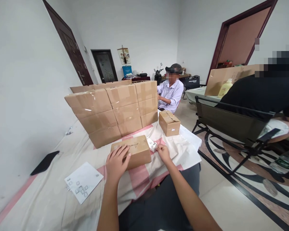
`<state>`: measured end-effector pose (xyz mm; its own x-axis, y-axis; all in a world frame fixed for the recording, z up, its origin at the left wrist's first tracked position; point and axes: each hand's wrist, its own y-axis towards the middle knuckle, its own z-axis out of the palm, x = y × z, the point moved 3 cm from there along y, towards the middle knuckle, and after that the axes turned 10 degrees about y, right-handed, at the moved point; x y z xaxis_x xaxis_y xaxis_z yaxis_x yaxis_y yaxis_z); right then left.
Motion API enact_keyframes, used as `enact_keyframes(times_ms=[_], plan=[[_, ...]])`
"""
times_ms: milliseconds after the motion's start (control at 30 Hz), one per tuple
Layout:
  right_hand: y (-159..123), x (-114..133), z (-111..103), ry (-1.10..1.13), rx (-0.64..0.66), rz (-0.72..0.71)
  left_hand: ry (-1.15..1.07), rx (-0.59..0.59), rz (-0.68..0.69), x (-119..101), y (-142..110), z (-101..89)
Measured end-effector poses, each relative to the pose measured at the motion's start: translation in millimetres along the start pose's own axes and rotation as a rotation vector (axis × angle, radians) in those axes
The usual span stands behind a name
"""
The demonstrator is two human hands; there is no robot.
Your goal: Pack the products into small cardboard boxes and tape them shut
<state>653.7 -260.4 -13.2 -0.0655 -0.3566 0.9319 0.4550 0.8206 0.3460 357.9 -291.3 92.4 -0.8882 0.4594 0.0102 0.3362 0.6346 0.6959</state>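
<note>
My left hand [118, 161] lies with its fingers spread on top of a taped cardboard box [139, 148] with dark lettering on its upper face. Just right of that box is a small white item [151, 145], perhaps a roll or packet; its kind is too small to tell. The closed fingertips of my right hand [163, 152] are pinched at the white item's right end. Whatever sits between those fingers is mostly hidden. Behind the box stands a wall of stacked cardboard boxes [125, 110], and a smaller box [170, 123] is at the right.
A cloth-covered table [86, 154] bears a white sheet with printed squares [83, 183] and a dark flat object [45, 163] at left. Across the table sits a person in a pale shirt [172, 93]. At right, another person in black [252, 91] sits in a folding chair [231, 117].
</note>
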Motion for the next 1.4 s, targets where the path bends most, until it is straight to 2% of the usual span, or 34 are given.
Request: enact_keyframes(times_ms=[200, 300, 367, 500, 567, 633, 700, 800, 867, 1067, 1200, 1400], plan=[[-10, 23, 1, 0.059, -0.032, -0.017, -0.046, 0.013, -0.035, -1, 2, -3.2], [-21, 50, 8, 0.134, -0.037, -0.057, -0.085, 0.020, -0.043, 0, 4, -3.7], [-29, 74, 17, 0.192, -0.020, -0.088, -0.115, -0.020, -0.057, 0, 5, -7.2], [-42, 122, 46, 0.344, 0.111, -0.201, -0.195, -0.224, -0.104, -1, 5, -27.4], [-45, 140, 63, 0.389, 0.207, -0.252, -0.274, -0.283, -0.106, -3, 5, -39.8], [-47, 152, 79, 0.415, 0.289, -0.293, -0.406, -0.281, -0.129, -4, 7, -49.3], [-50, 161, 93, 0.434, 0.345, -0.346, -0.577, -0.214, -0.183, -3, 11, -53.3], [-56, 167, 107, 0.388, 0.426, -0.408, -0.791, -0.087, -0.262, 0, 17, -51.2], [-59, 167, 111, 0.357, 0.483, -0.429, -0.849, -0.044, -0.297, 1, 18, -48.2], [-62, 154, 108, 0.348, 0.545, -0.475, -0.803, 0.012, -0.361, -7, 17, -42.2], [-67, 147, 104, 0.318, 0.575, -0.496, -0.806, 0.061, -0.328, -15, 18, -38.0], [-74, 147, 99, 0.232, 0.574, -0.543, -0.658, -0.054, -0.302, -19, 10, -40.2]])
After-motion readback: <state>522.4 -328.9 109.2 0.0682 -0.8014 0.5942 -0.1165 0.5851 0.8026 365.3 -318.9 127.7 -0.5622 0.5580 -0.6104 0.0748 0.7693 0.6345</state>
